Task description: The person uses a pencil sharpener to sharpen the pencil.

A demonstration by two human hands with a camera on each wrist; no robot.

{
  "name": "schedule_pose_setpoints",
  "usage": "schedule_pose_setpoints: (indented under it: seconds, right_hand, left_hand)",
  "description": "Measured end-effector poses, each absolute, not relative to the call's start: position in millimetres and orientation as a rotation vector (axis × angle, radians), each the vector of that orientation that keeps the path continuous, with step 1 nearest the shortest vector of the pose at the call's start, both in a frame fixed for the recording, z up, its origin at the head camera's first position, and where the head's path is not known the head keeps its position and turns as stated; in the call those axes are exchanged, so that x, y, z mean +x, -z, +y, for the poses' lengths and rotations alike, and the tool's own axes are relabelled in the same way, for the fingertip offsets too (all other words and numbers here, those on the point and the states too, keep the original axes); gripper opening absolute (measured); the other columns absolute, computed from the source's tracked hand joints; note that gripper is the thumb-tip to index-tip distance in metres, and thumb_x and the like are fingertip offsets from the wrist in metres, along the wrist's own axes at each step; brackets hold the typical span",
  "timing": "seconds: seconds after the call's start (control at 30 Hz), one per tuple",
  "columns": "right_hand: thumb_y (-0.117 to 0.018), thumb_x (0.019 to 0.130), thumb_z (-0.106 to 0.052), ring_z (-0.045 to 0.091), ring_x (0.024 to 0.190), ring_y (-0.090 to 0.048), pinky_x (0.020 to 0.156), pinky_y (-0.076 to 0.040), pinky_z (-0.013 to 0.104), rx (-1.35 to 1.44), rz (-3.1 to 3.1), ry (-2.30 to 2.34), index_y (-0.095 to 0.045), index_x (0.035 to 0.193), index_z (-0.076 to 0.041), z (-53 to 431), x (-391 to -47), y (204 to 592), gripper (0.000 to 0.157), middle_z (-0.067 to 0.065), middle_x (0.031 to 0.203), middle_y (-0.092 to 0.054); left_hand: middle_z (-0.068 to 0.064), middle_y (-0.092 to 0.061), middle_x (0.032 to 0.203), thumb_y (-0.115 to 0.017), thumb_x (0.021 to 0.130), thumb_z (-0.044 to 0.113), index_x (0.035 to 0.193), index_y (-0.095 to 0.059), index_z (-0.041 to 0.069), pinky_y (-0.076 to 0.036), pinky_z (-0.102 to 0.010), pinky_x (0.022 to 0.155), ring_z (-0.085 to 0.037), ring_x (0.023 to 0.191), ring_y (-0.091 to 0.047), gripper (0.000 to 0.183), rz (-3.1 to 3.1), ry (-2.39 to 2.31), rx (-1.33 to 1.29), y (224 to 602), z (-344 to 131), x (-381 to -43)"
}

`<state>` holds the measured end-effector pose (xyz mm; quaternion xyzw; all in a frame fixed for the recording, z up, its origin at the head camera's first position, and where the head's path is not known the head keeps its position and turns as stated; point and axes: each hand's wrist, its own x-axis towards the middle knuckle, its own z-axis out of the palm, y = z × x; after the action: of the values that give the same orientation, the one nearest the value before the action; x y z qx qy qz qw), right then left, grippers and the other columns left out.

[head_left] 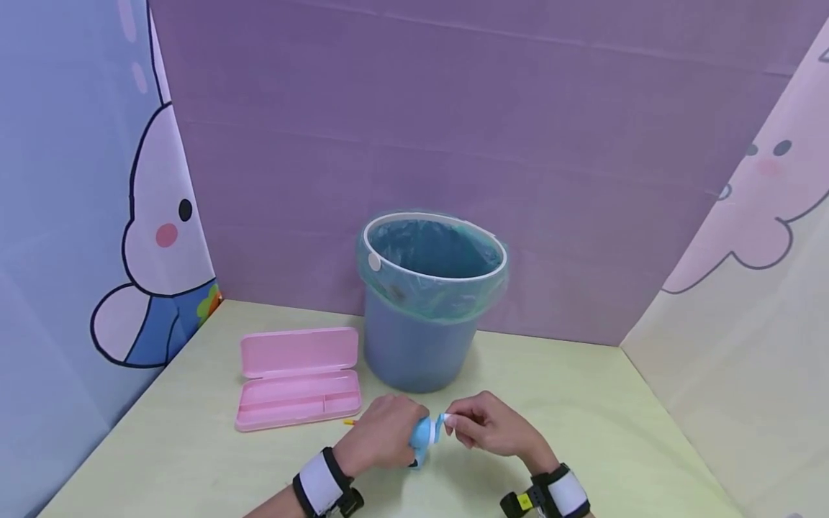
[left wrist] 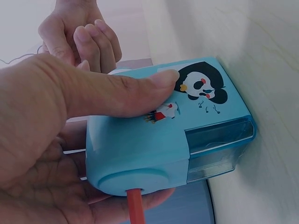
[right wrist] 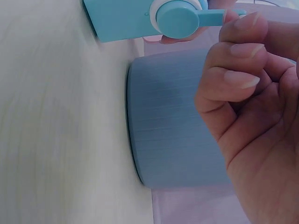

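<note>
A light-blue crank pencil sharpener (left wrist: 140,154) with panda pictures and a clear shavings drawer (left wrist: 212,161) is gripped by my left hand (head_left: 388,433), thumb over one face and fingers behind it. From its round front a red pencil (left wrist: 135,205) sticks out; its yellowish end shows by the left hand in the head view. On the opposite side is the crank (right wrist: 212,18). The fingertips of my right hand (head_left: 488,426) pinch the end of that crank, the other fingers curled in towards the palm.
A pink pencil case (head_left: 298,392) lies opened out left of the hands. Just behind them stands a blue bucket (head_left: 417,352), lined with a green bag (head_left: 440,302) under a white rim. A purple backdrop (head_left: 466,129) closes off the pale table (head_left: 615,424) at the back.
</note>
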<state>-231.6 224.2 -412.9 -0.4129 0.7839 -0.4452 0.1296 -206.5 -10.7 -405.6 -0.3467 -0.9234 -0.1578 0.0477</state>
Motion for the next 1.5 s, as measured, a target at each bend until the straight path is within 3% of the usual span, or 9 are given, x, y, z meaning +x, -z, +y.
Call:
schedule_pose_setpoints:
  seconds: [0.4, 0.67, 1.0, 1.23, 1.5]
  right_hand:
    - [-0.049, 0.103, -0.023, 0.003, 0.047, -0.037, 0.045, -0.033, 0.019, -1.252, 2.396, 1.300, -0.064, 0.090, -0.018, 222.5, -234.5, 422.5, 0.020, -0.004, 0.060, -0.049]
    - [-0.049, 0.103, -0.020, 0.002, 0.048, -0.040, 0.047, -0.035, 0.019, -1.245, 2.490, 1.310, -0.063, 0.089, -0.015, 220.6, -237.3, 427.5, 0.021, -0.005, 0.061, -0.051]
    - [-0.052, 0.098, -0.003, -0.002, 0.050, -0.038, 0.050, -0.031, 0.014, -1.290, 2.604, 1.308, -0.060, 0.084, -0.013, 208.1, -221.9, 413.8, 0.020, 0.009, 0.056, -0.052]
    - [-0.053, 0.097, 0.000, -0.002, 0.050, -0.039, 0.049, -0.032, 0.014, -1.331, 2.649, 1.314, -0.060, 0.082, -0.013, 203.2, -217.1, 404.9, 0.022, 0.007, 0.056, -0.053]
    - [-0.053, 0.098, -0.004, -0.001, 0.049, -0.041, 0.049, -0.034, 0.015, -1.295, 2.703, 1.267, -0.061, 0.083, -0.016, 210.4, -234.2, 425.3, 0.021, 0.004, 0.057, -0.055]
  left_hand:
    - [0.013, -0.050, 0.068, -0.084, 0.062, 0.018, 0.081, -0.062, 0.020, -0.040, -0.026, 0.056, -0.006, 0.061, -0.046, 0.029, -2.813, 0.447, -1.047, 404.3, -10.3, -203.8]
    - [0.012, -0.051, 0.068, -0.084, 0.062, 0.017, 0.082, -0.063, 0.020, -0.041, -0.027, 0.056, -0.006, 0.062, -0.047, 0.029, -2.801, 0.446, -1.050, 404.3, -10.0, -203.5]
    - [0.013, -0.050, 0.067, -0.081, 0.060, 0.015, 0.081, -0.062, 0.019, -0.039, -0.026, 0.055, -0.006, 0.061, -0.046, 0.029, -2.777, 0.434, -1.054, 407.4, -10.9, -202.5]
    - [0.012, -0.050, 0.067, -0.082, 0.060, 0.015, 0.081, -0.061, 0.019, -0.040, -0.026, 0.055, -0.006, 0.061, -0.046, 0.030, -2.761, 0.431, -1.044, 409.0, -11.3, -202.8]
    - [0.013, -0.050, 0.067, -0.082, 0.062, 0.016, 0.083, -0.062, 0.019, -0.041, -0.026, 0.056, -0.005, 0.061, -0.047, 0.029, -2.767, 0.419, -1.069, 405.8, -10.5, -205.7]
